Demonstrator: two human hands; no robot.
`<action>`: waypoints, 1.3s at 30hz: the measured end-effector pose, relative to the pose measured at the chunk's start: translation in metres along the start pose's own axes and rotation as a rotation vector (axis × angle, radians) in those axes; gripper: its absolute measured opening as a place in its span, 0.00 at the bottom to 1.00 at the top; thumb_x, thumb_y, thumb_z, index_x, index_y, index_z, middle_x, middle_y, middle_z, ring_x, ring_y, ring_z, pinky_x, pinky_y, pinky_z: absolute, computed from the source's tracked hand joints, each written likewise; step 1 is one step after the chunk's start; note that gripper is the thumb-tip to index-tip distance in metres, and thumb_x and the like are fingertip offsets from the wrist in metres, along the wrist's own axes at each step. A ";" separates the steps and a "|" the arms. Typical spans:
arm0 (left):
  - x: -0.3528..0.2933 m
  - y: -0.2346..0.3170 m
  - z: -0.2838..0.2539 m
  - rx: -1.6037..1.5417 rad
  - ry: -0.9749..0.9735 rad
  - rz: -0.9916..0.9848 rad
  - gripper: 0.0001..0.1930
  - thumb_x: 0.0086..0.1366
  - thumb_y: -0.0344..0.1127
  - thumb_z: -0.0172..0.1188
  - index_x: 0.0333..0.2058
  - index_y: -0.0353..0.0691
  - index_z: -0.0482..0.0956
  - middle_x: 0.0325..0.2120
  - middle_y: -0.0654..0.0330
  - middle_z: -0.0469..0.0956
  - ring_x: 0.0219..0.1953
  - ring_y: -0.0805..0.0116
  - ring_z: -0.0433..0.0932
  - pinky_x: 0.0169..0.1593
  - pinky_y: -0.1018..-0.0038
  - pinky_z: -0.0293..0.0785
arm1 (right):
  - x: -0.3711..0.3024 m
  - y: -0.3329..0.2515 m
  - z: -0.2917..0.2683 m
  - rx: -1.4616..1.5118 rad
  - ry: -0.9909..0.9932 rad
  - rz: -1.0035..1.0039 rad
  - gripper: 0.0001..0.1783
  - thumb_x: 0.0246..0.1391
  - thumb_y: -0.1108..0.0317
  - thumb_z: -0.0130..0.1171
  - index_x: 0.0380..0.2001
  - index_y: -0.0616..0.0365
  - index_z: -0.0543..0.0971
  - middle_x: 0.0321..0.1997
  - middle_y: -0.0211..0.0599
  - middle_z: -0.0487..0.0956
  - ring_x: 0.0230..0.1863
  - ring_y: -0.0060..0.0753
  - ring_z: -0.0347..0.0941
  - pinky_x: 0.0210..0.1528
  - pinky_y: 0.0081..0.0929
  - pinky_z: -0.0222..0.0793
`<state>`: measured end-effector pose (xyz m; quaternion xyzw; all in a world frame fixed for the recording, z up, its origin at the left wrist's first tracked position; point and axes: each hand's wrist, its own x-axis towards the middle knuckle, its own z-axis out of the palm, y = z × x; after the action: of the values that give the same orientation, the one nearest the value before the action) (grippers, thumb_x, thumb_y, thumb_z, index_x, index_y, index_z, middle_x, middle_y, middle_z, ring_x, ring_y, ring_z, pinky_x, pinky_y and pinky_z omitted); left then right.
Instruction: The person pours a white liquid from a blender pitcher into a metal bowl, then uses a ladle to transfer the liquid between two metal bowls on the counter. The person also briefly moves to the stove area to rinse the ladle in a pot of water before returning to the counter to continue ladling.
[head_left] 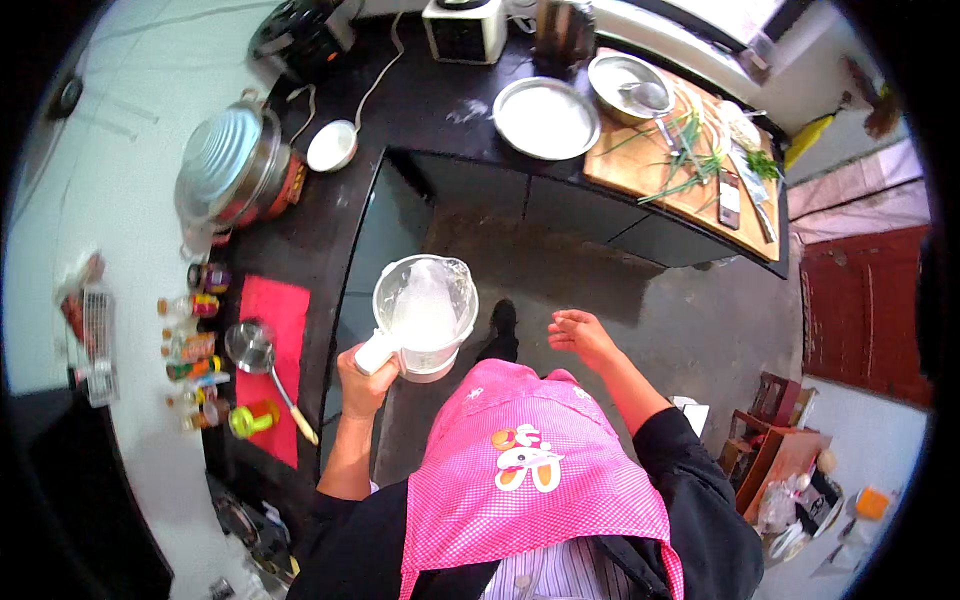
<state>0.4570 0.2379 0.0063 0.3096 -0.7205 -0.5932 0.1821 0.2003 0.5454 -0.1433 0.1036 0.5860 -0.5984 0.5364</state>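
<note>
My left hand (366, 384) is closed round the white handle of a clear blender jug (427, 310), held in the air just off the counter's edge. White residue coats the inside of the jug, and its open top faces up toward me. Out to the right, my right hand (583, 338) hangs over the floor with its fingers stretched out and slightly bent. Nothing shows in it, and it touches nothing.
On the dark counter stand a white bowl (332, 146), a pot with a bluish lid (228, 160), a metal plate (546, 118) and a wooden board (640, 160) with green onions, a knife and a phone. A ladle (252, 348) lies on red cloth (285, 320) beside several jars.
</note>
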 end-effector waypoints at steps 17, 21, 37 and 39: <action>0.239 0.157 0.202 0.044 -0.163 0.199 0.06 0.54 0.25 0.61 0.31 0.30 0.83 0.27 0.67 0.83 0.31 0.79 0.80 0.34 0.78 0.74 | -0.036 -0.227 -0.151 0.161 0.269 -0.677 0.17 0.65 0.68 0.61 0.54 0.65 0.77 0.41 0.37 0.83 0.37 0.26 0.80 0.42 0.25 0.79; 0.284 0.199 0.246 0.199 -0.141 0.206 0.09 0.53 0.26 0.61 0.33 0.29 0.84 0.28 0.63 0.85 0.32 0.76 0.82 0.35 0.75 0.76 | 0.000 -0.275 -0.194 -0.029 0.387 -0.786 0.17 0.65 0.68 0.60 0.52 0.66 0.79 0.41 0.34 0.83 0.37 0.22 0.79 0.40 0.22 0.77; 0.410 0.249 0.373 0.713 -0.179 0.189 0.14 0.55 0.31 0.69 0.38 0.28 0.86 0.33 0.52 0.88 0.37 0.70 0.86 0.40 0.72 0.80 | 0.075 -0.371 -0.251 -0.474 0.372 -0.847 0.16 0.59 0.67 0.63 0.47 0.67 0.81 0.37 0.47 0.81 0.36 0.38 0.81 0.41 0.31 0.78; 0.422 0.252 0.381 0.801 -0.201 0.161 0.15 0.54 0.32 0.70 0.38 0.28 0.86 0.32 0.50 0.87 0.37 0.68 0.87 0.41 0.71 0.80 | 0.077 -0.369 -0.256 -0.466 0.370 -0.830 0.16 0.59 0.68 0.63 0.47 0.67 0.81 0.37 0.47 0.81 0.36 0.37 0.81 0.40 0.30 0.78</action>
<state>-0.1543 0.2677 0.1179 0.2391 -0.9303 -0.2773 0.0219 -0.2420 0.6168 -0.0577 -0.1560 0.7809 -0.5861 0.1496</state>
